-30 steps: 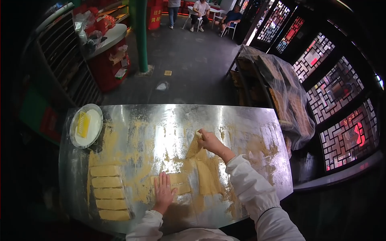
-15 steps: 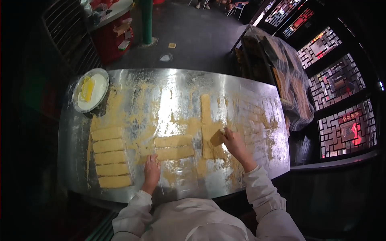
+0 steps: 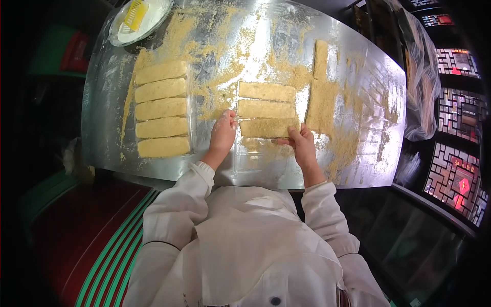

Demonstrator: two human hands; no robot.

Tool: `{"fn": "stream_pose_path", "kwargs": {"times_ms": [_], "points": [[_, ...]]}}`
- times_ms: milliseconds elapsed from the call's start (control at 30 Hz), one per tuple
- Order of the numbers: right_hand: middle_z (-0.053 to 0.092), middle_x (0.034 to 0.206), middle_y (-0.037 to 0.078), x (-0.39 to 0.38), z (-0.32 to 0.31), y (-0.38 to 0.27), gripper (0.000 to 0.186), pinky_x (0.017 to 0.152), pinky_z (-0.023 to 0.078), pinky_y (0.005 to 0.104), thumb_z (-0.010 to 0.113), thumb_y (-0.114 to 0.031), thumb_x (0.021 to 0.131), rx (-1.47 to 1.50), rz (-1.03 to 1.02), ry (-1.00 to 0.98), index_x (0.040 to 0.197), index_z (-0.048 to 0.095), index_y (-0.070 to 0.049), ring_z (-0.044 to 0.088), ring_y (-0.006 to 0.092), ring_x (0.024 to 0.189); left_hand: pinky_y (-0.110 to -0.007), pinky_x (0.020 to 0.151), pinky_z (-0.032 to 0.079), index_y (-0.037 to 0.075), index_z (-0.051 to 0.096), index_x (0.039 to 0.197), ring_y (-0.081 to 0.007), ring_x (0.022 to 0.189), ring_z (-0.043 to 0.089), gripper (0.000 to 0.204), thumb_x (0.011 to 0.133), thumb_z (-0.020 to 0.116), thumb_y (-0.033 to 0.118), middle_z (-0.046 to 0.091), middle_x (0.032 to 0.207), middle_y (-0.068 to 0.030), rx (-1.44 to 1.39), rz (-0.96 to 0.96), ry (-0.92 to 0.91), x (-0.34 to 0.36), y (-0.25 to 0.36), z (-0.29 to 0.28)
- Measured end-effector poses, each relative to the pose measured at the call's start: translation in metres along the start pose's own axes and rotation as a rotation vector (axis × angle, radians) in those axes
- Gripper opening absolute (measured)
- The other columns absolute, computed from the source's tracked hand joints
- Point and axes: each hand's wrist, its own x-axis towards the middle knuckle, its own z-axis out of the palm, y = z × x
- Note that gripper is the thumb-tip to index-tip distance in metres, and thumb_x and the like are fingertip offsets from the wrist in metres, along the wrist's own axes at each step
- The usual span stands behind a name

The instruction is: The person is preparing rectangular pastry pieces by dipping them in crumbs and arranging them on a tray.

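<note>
Near the middle of the metal table, three flat dough strips lie side by side on a clear ridged tray [image 3: 250, 161]. The nearest dough strip [image 3: 266, 128] is coated in tan crumbs. My right hand [image 3: 303, 147] pinches its right end between thumb and fingers. Beside its left end is my left hand [image 3: 223, 135], with fingers curled in and nothing visible in them. To the right, a long dough piece [image 3: 320, 59] runs into a bed of tan crumbs [image 3: 322, 105]. Another clear tray on the left holds several pale dough strips [image 3: 161, 109].
A round pan [image 3: 120, 37] of white powder with a yellow scraper-like piece [image 3: 135, 15] stands at the far left of the metal table [image 3: 204, 36]. Loose crumbs are scattered over the tabletop. A plastic-covered rack [image 3: 422, 77] stands beyond the right edge.
My right hand has brought the crumbed strip left from the crumb bed onto the middle tray, below the other two. My left hand has shifted slightly, its fingers curled. The view has tilted down.
</note>
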Motion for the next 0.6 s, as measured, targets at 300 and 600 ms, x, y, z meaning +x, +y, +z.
{"fn": "stream_pose_path", "kwargs": {"times_ms": [300, 600], "points": [[0.065, 0.116, 0.012, 0.014, 0.002, 0.035, 0.028, 0.083, 0.062, 0.0353, 0.051, -0.004, 0.099, 0.194, 0.069, -0.019, 0.127, 0.052, 0.001, 0.068, 0.022, 0.1, -0.04, 0.077, 0.052, 0.002, 0.061, 0.102, -0.0306, 0.083, 0.066, 0.018, 0.086, 0.068, 0.006, 0.067, 0.088, -0.0154, -0.019, -0.037, 0.033, -0.018, -0.009, 0.005], [0.061, 0.123, 0.013, 0.03, -0.013, 0.025, 0.03, 0.084, 0.058, 0.037, 0.057, -0.009, 0.096, -0.411, 0.045, 0.022, 0.124, 0.053, 0.002, 0.065, 0.0232, 0.103, -0.038, 0.083, 0.052, 0.003, 0.064, 0.107, -0.0239, 0.091, 0.065, 0.019, 0.088, 0.066, 0.004, 0.066, 0.1, -0.0128, 0.042, 0.035, 0.146, -0.036, 0.006, 0.011]]}}
